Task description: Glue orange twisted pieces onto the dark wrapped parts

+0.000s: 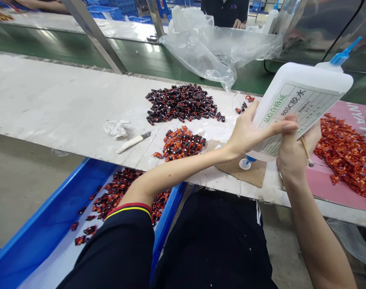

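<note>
A large white glue bottle [303, 100] with a blue nozzle and a printed label is held tilted above the bench edge. My left hand [251, 130] wraps its lower side, thumb across the label. My right hand [294, 154] supports the bottle's base from below and also pinches a thin wooden stick [306, 151]. Under the bottle a small white cap [245, 163] with a blue part lies on a piece of brown cardboard [255, 172].
Piles of small dark and orange parts [181, 102] [181, 143] lie on the white bench [50, 100], with a white-handled knife [133, 141] and crumpled tissue [116, 128]. Orange parts [348, 154] cover a pink sheet. A blue bin [50, 216] sits below left. A clear plastic bag [219, 50] lies behind.
</note>
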{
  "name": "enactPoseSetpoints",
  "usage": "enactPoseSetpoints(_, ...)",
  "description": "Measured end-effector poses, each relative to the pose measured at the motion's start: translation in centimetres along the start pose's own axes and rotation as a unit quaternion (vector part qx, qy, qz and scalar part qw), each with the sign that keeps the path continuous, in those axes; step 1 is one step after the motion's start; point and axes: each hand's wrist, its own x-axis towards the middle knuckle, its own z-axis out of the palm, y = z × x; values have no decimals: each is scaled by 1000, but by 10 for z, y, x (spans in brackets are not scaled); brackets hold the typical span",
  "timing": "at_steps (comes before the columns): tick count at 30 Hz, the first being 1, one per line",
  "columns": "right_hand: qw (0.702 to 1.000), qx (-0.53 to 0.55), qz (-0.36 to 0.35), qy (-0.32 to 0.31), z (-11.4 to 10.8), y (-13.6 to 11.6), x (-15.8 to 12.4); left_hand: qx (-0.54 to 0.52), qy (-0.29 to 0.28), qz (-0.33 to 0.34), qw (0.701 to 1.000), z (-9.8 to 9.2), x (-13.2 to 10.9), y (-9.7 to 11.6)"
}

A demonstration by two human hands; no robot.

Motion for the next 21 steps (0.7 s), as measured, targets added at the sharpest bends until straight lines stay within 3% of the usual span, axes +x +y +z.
enactPoseSetpoints(21,1000,-10,-2,-16,-1,0,1,21,0,5,1000,-1,0,1)
